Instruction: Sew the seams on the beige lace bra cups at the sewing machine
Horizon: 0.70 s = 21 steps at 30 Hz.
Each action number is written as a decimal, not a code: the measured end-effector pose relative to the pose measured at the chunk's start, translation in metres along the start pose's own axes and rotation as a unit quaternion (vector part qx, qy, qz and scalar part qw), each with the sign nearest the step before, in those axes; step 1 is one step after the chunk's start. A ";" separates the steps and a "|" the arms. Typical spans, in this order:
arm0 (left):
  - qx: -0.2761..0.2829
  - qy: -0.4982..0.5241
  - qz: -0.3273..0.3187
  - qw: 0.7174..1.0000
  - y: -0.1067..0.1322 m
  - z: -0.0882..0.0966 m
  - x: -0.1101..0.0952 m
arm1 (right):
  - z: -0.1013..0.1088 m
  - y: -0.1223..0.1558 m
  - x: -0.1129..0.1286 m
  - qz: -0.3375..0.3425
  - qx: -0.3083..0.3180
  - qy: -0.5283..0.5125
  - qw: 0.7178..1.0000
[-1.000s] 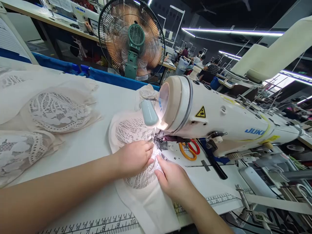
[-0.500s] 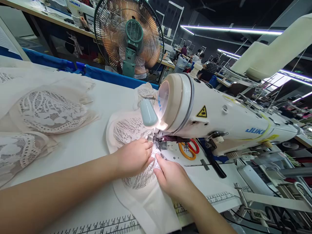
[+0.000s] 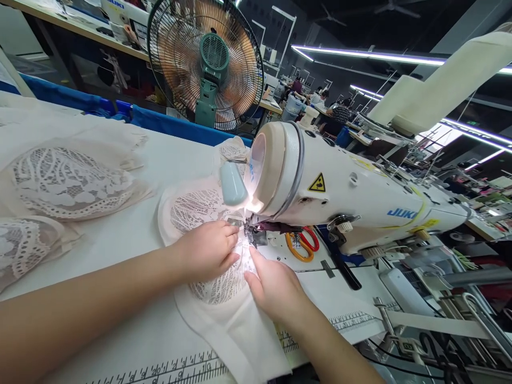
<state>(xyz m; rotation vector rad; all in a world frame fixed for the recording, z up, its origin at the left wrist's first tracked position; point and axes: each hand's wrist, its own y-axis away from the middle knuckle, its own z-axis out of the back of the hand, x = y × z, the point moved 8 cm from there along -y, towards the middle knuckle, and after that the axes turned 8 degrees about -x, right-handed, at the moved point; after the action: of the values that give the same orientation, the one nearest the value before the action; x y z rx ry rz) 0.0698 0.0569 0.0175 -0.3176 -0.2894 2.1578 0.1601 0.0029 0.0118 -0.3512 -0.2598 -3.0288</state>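
Note:
A white lace bra (image 3: 222,290) lies under the presser foot (image 3: 251,230) of a sewing machine (image 3: 336,186). Its cups show a lace pattern, and a plain white band spreads toward the front edge. My left hand (image 3: 210,249) rests on the bra just left of the foot, fingers curled and closed on the cloth. Just in front of the foot, my right hand (image 3: 276,282) pinches the bra's edge between thumb and forefinger. Fingers and machine head hide part of the seam; the needle point cannot be made out.
More lace bra pieces (image 3: 72,178) lie on the left of the white table. Scissors with orange and red handles (image 3: 302,245) lie beneath the machine arm, near a black-handled tool (image 3: 348,272). A ruler strip (image 3: 176,368) runs along the front. Behind stands a large fan (image 3: 214,58).
The view has shifted slightly, so most things appear farther left. Both hands keep their hold on the bra by the presser foot; the cloth's own movement is hard to tell.

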 end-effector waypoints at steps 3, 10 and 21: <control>-0.027 -0.004 0.008 1.000 0.006 0.013 -0.008 | 0.001 0.011 -0.004 0.017 -0.031 0.004 0.999; 0.043 -0.038 0.074 0.996 0.044 0.016 -0.023 | -0.010 0.035 -0.014 0.089 -0.015 0.053 0.994; 0.173 -0.040 0.090 0.980 0.031 0.000 0.012 | -0.009 0.018 -0.012 0.081 0.041 0.068 0.994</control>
<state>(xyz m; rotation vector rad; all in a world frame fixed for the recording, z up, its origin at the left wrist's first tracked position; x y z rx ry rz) 0.0396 0.0495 0.0059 -0.0599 0.0770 2.3533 0.1718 -0.0151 0.0035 -0.1492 -0.3271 -2.8561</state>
